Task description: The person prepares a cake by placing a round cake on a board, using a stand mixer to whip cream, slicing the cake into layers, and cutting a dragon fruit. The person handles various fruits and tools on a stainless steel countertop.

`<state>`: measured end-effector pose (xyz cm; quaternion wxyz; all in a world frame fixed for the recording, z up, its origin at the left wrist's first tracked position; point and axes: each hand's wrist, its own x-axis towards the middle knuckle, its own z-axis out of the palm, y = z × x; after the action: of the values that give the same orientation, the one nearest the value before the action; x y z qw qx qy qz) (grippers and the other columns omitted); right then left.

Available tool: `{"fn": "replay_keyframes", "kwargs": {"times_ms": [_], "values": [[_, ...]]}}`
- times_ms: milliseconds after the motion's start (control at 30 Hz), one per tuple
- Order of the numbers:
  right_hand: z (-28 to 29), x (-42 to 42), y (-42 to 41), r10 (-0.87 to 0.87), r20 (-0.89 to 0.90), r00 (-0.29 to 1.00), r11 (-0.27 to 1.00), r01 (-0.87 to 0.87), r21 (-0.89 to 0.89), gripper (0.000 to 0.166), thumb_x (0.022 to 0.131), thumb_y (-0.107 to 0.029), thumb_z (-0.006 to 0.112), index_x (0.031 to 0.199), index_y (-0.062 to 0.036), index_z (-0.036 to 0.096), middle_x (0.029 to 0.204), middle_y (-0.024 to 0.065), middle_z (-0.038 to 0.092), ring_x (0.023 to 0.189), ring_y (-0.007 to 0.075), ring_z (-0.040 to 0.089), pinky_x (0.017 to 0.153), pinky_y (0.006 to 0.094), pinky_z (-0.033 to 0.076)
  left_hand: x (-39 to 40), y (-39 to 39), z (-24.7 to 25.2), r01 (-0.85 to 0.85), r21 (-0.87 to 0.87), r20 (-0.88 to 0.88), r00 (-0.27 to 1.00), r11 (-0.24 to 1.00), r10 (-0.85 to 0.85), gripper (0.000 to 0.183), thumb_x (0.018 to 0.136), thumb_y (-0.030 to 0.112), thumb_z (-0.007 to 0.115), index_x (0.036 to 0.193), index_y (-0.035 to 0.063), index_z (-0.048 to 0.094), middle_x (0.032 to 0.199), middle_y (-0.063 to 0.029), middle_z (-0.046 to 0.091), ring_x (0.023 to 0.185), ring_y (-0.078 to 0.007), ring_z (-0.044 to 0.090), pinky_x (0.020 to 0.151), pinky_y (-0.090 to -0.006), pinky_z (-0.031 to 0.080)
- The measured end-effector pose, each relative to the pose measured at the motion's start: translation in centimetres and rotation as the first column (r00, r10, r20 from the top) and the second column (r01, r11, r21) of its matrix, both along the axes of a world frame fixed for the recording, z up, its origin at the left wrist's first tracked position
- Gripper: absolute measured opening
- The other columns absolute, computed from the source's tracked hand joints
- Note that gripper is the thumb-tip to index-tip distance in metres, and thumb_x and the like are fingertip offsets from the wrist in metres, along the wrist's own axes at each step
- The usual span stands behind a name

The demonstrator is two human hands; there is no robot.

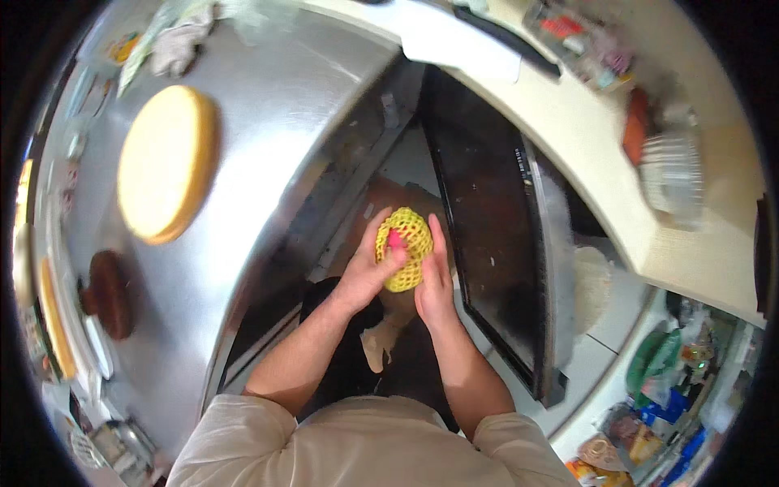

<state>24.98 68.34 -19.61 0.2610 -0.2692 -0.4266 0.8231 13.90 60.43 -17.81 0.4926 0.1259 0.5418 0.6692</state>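
Note:
Both hands are around a rounded thing in a yellow foam fruit net (409, 268), held in front of the body. Bright pink shows at an opening in the net near the left thumb; what the net covers cannot be told. My left hand (371, 265) grips it from the left, its thumb across the front. On the other side, my right hand (436, 271) rests against it, fingers pointing up. Below the hands are a dark open space and a reddish-brown floor patch.
A steel counter (268, 91) at left bears a round, pale wooden board (161, 164) and a dark brown object (112, 295). To the right stands an open black door (487, 231). A cream counter (584, 152) holds clear plastic containers (672, 164). Packaged goods fill lower-right shelves.

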Motion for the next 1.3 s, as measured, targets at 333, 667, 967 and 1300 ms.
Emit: {"fn": "replay_keyframes", "kwargs": {"times_ms": [333, 667, 967, 1300], "values": [[10.7, 25.6, 5.2, -0.379, 0.869, 0.318, 0.722, -0.487, 0.492, 0.065, 0.095, -0.038, 0.051, 0.141, 0.0044, 0.034, 0.145, 0.0273, 0.036, 0.134, 0.0395, 0.037, 0.111, 0.0403, 0.027, 3.2, -13.7, 22.6, -0.370, 0.410, 0.851, 0.485, 0.834, -0.204, 0.067, 0.089, 0.056, 0.045, 0.139, 0.0104, 0.043, 0.132, -0.0247, 0.050, 0.115, -0.0431, 0.054, 0.091, -0.0532, 0.051], [30.3, 5.7, -19.1, 0.640, 0.185, 0.746, 0.763, -0.645, -0.038, 0.069, 0.089, -0.016, 0.063, 0.146, -0.0060, 0.027, 0.140, 0.0151, 0.041, 0.129, 0.0249, 0.042, 0.107, 0.0373, 0.036, 6.8, -29.3, 29.4, -0.416, 0.275, 0.399, 0.870, 0.866, 0.291, 0.056, 0.093, 0.033, 0.048, 0.140, 0.0034, 0.040, 0.138, -0.0130, 0.049, 0.128, -0.0216, 0.047, 0.111, -0.0397, 0.032], [34.0, -3.0, -37.1, 0.628, 0.565, 0.535, 0.170, -0.803, 0.572, 0.096, 0.058, -0.026, 0.091, 0.137, -0.0067, 0.039, 0.127, 0.0184, 0.043, 0.117, 0.0338, 0.048, 0.101, 0.0418, 0.041, 6.1, -46.5, 31.5, -0.738, -0.327, -0.513, 0.664, 0.591, 0.545, 0.036, 0.091, 0.026, 0.062, 0.118, 0.0015, 0.063, 0.103, -0.0169, 0.060, 0.092, -0.0247, 0.060, 0.086, -0.0340, 0.047], [29.2, -9.7, -46.9, 0.974, 0.070, 0.215, 0.226, -0.903, -0.366, 0.075, 0.080, -0.023, 0.074, 0.143, -0.0083, 0.035, 0.138, 0.0124, 0.044, 0.127, 0.0260, 0.045, 0.104, 0.0387, 0.041, 3.5, -58.3, 27.2, -0.930, -0.169, 0.396, 0.240, 0.328, 0.886, 0.030, 0.100, 0.016, 0.045, 0.114, -0.0068, 0.058, 0.114, -0.0143, 0.063, 0.101, -0.0209, 0.063, 0.087, -0.0323, 0.050]]}}
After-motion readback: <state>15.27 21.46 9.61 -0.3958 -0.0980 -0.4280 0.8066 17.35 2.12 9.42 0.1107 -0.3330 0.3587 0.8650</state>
